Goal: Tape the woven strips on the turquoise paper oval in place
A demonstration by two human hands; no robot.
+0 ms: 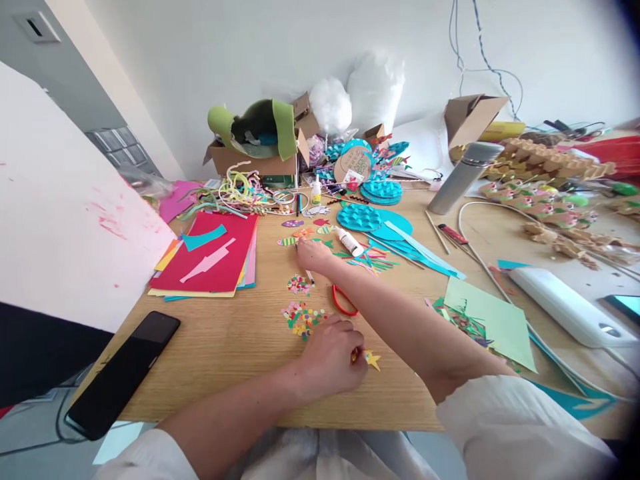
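Holding a yellow cutout [373, 360] in the left hand [335, 353] at the near middle of the table [220, 373], curled most of the way in and pinching with thumb and fingers, leaving only a tail-like end poking out to the right. Cannot tell the shape of the part hidden inside the curl. Looks like thin paper or card, so probably very light, slightly springy, easy to crease or tear, and hardly slippery in dry fingers. Probably best taken flat by the broader part, lightly between thumb and fingertip, rather than by the narrow points, likely to bend first. Farther off, resting the right hand [313, 257] low over the wood, bunched nearly closed, apparently around a slim pen [310, 275]; cannot tell how firmly. Just beyond, to the left, note a striped fish [286, 242], seemingly paper too and just as easily bent; to the right, a glue bottle [350, 242]. Between the two hands, see a red loop [344, 300] partly behind the right forearm, and, just left of the near hand, loose dots [304, 319], probably quick to scatter if brushed.
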